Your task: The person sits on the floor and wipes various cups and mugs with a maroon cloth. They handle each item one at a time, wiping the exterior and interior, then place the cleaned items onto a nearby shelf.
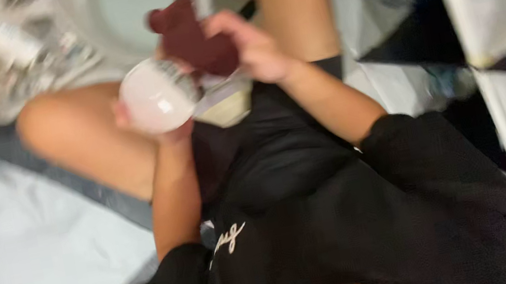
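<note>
Head view, blurred. Left hand (157, 128): fingers wrapped round a pale round cup (158, 96), mouth turned toward the camera, held above the bare knee (78, 134). Right hand (254, 48): pinching a dark red cloth (193, 38), just right of the cup and touching its rim. Black sweatshirt (351, 228) below. White basin (125, 8) at the upper edge.

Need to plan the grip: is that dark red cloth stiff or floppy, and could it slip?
Probably floppy: the dark red cloth bunches and folds above the right hand. Likely light, since it is held up by a pinch alone. It looks soft, so unlikely to slip, though blur hides its texture.
</note>
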